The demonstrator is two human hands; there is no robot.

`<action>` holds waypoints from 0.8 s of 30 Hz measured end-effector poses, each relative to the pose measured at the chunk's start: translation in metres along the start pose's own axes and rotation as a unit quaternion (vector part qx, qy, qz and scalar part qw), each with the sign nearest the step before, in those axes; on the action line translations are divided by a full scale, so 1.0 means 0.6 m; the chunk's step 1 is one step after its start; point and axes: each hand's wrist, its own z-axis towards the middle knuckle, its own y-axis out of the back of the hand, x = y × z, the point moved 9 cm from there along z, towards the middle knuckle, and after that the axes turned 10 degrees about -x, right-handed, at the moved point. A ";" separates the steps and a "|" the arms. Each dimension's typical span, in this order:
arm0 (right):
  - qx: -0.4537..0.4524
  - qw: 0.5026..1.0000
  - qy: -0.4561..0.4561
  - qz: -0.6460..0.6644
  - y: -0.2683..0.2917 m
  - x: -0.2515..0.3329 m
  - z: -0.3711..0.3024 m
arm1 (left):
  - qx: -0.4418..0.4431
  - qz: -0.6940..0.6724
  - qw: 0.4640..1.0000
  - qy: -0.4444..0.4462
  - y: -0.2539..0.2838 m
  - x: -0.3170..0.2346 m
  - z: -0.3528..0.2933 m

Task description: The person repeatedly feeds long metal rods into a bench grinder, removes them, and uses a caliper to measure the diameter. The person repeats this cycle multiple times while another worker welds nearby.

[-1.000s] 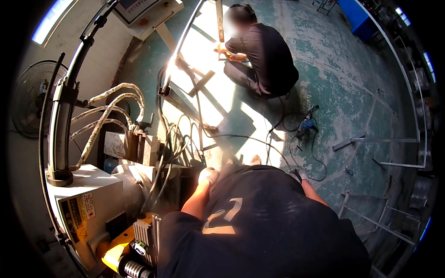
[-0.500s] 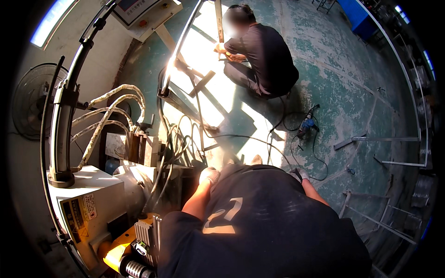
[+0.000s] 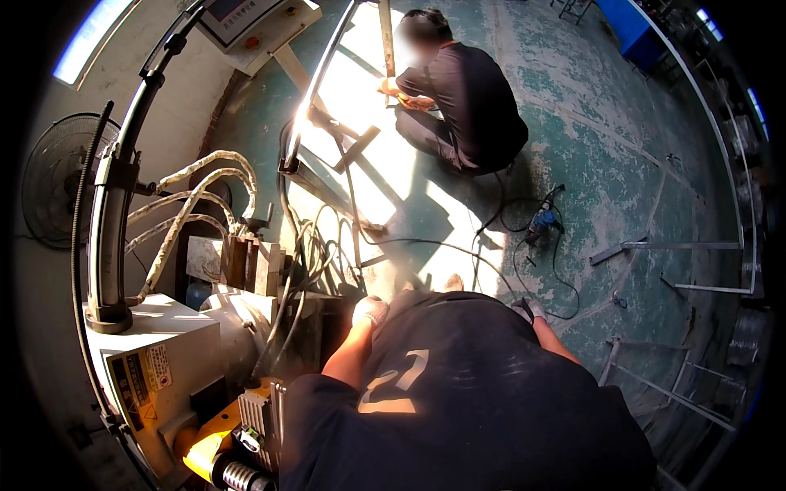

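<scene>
My left hand (image 3: 372, 309), in what looks like a pale work glove, hangs at the left edge of my dark shirt (image 3: 491, 385). The shirt hides part of it, and its fingers do not show clearly. On the other side, my right hand (image 3: 536, 309) shows only as a small pale patch past the shirt's edge. A dark strip lies against it; whether the hand holds that strip is unclear. Nearest the left hand are dark cables (image 3: 299, 270) and the grey machine (image 3: 176, 335). A blue corded power tool (image 3: 544, 219) lies on the floor beyond the right hand.
A co-worker (image 3: 471, 102) squats ahead, hands on an upright metal bar (image 3: 387, 41). A metal frame (image 3: 327, 192) stands left of them. Wrapped hoses (image 3: 205, 184), a fan (image 3: 65, 180) and a control box (image 3: 254, 29) are at left. More metal frames (image 3: 679, 245) stand at right.
</scene>
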 end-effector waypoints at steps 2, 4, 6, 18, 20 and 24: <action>-0.006 1.000 -0.002 0.013 0.000 0.001 -0.001 | 0.002 0.008 1.000 0.003 0.010 -0.001 0.000; -0.008 1.000 0.003 0.012 -0.001 0.002 0.001 | -0.001 0.021 1.000 -0.007 0.020 -0.004 -0.003; -0.006 1.000 0.015 -0.004 -0.004 0.002 0.007 | 0.005 0.029 1.000 -0.009 0.023 -0.007 -0.004; -0.029 0.999 -0.009 0.014 -0.007 0.000 -0.006 | -0.010 -0.059 0.998 -0.024 -0.080 0.018 0.002; -0.025 1.000 -0.003 0.015 -0.007 0.005 -0.006 | -0.060 -0.085 0.994 -0.016 -0.098 0.036 0.011; -0.037 0.999 -0.014 0.000 -0.007 0.015 -0.006 | -0.036 -0.271 0.953 0.128 -0.047 0.066 0.005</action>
